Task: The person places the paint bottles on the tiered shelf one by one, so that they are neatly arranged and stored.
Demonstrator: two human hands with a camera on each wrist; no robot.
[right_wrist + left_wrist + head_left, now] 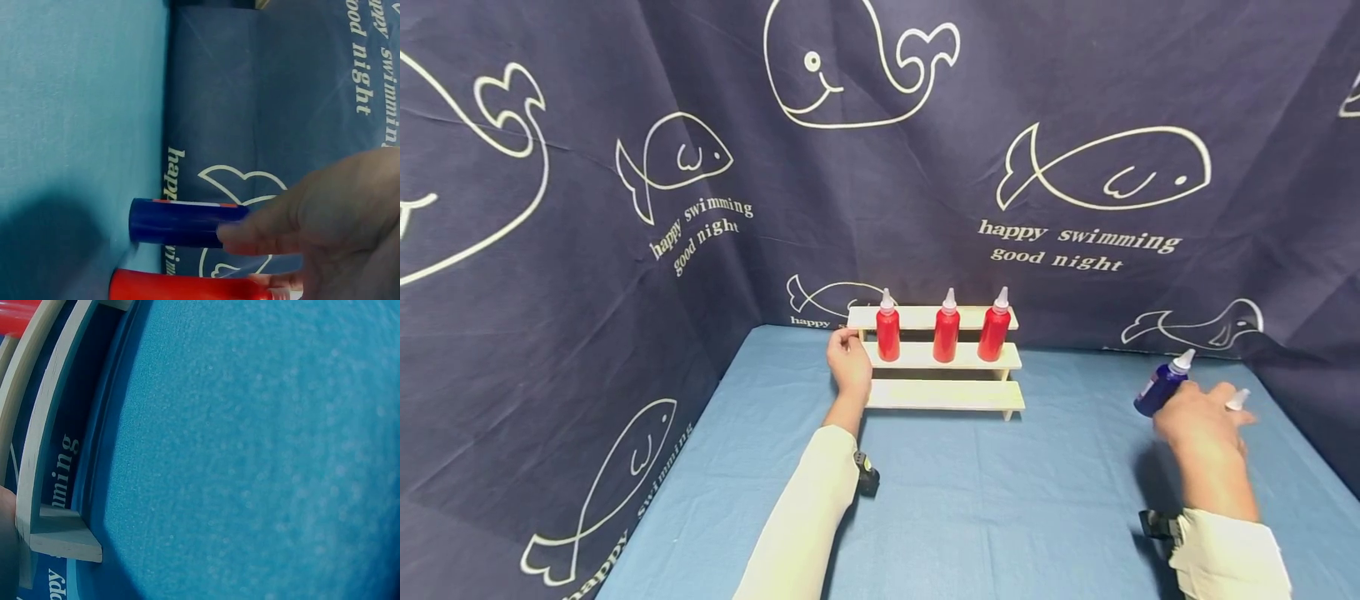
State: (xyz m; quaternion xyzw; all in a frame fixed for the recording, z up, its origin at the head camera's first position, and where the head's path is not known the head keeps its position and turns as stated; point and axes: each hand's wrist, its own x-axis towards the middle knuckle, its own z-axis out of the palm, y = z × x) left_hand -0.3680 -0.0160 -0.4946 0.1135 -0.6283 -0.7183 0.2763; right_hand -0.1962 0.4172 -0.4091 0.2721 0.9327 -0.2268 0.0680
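A three-step wooden rack [943, 394] stands at the back of the blue table, with three red squeeze bottles [946, 333] upright on its middle step. My left hand [848, 362] holds the rack's left end, thumb up by the top step. The left wrist view shows the rack's side [37, 456] close up and a strip of red bottle [19, 315]. At the right, my right hand [1201, 423] grips a tilted blue bottle [1159, 390] with a white cap. In the right wrist view my fingers [262, 228] wrap the blue bottle [178, 222]. A red bottle [187, 286] lies just beside it, partly hidden by the hand.
A dark blue cloth printed with whales [1105, 179] hangs as a wall behind and on both sides. The table is covered in light blue cloth [1000, 500]. The rack's bottom and top steps carry no bottles.
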